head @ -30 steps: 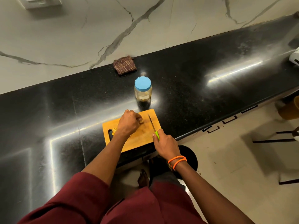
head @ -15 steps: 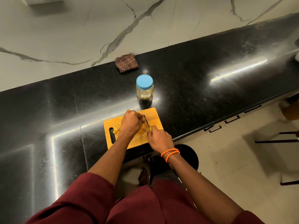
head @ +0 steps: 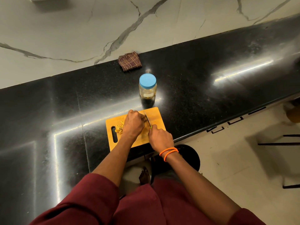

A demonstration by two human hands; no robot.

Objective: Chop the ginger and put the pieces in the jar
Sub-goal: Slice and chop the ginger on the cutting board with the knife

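- Head view: my right hand [head: 160, 138] has brought the knife [head: 148, 119] in against the ginger [head: 143, 119], fingers wrapped around its handle.
- My left hand [head: 134, 123] pins the ginger on the cutting board [head: 155, 115]; chopping continues, jar [head: 147, 86] lidded.

Lighting: warm, moderately dim indoor light. Glare: long white streaks and a hot spot on the polished black counter [head: 186, 75], strongest beside the jar [head: 147, 86]. Shadows: soft, dark patches on the floor [head: 235, 159]. Distortion: wide-angle bowing at edges. Focus: centre fairly sharp; corners slightly smeared.
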